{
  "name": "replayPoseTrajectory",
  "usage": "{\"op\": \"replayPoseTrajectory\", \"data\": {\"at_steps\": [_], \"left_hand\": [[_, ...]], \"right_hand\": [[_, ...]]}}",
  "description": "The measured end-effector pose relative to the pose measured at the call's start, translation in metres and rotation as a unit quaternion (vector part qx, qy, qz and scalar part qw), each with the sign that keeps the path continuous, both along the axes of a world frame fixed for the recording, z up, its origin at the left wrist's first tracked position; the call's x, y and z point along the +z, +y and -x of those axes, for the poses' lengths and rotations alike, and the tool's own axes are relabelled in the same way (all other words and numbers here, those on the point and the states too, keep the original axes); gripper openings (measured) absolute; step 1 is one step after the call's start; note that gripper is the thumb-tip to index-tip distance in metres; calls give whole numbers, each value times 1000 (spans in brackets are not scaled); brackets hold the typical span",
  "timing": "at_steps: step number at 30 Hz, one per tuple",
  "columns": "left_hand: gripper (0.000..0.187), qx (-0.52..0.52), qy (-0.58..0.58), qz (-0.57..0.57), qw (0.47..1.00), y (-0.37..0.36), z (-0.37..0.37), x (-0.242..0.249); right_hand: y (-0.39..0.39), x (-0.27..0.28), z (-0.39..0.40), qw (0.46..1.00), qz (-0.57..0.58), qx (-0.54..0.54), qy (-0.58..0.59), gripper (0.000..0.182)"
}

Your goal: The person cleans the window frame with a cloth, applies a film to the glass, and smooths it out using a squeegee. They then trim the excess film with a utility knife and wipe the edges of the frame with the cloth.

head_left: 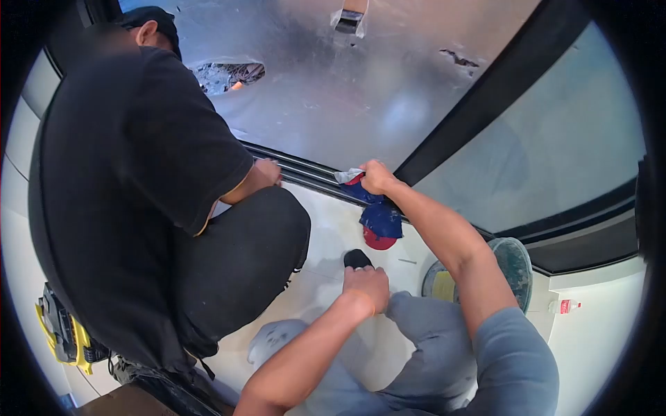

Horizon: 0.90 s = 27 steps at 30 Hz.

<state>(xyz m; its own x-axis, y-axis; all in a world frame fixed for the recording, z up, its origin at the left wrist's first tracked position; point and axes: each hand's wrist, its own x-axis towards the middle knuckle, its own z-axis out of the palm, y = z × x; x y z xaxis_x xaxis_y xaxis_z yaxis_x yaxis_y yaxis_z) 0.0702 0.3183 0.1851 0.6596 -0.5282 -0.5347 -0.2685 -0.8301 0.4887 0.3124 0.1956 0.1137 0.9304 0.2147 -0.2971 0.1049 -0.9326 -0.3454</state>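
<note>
Head view: right hand (pixel 377 177) gripping one cloth (pixel 374 211), left hand (pixel 365 288) closed on knee.

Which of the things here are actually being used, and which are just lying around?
In use:
right hand gripping the red and blue cloth at the black door track
left hand resting on the knee

Lying about:
bucket
small bottle
yellow tool

A soft, crumpled cloth (pixel 374 215) in blue, red and white. A dark metal sliding-door track (pixel 305 173), smooth and slightly shiny. Beyond it, grey outdoor ground (pixel 347 90), matt and rough. Indoors, a pale, smooth floor (pixel 333 229) with a faint sheen. A clear, glossy glass pane (pixel 541 139).
</note>
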Motion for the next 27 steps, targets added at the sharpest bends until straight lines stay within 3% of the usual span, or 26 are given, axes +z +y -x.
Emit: {"op": "replayPoseTrajectory", "data": {"at_steps": [2,7,9,12,15,19,23,24,27], "left_hand": [[58,40,-17,71,996,32,18,15],[65,93,45,-36,994,101,60,16],[67,125,95,-54,986,119,58,17],[69,185,67,-53,979,131,68,1],[69,215,15,-9,976,134,65,2],[68,202,49,-41,977,132,56,9],[66,186,48,-34,981,126,45,17],[66,185,49,-29,981,124,43,19],[63,177,29,-26,983,123,47,16]], "right_hand": [[7,-39,-19,999,50,8,8,31],[-9,-126,-46,996,73,32,48,31],[-12,-146,-55,997,60,27,31,33],[-13,-143,-43,999,42,-10,29,41],[-15,-159,-45,996,-23,-87,-29,33],[-13,-149,-48,975,-202,-29,-91,30],[-7,-128,-60,950,-277,-132,60,59],[-9,-116,-62,938,-299,-127,121,90],[-11,-116,-46,967,-237,0,93,102]]}}
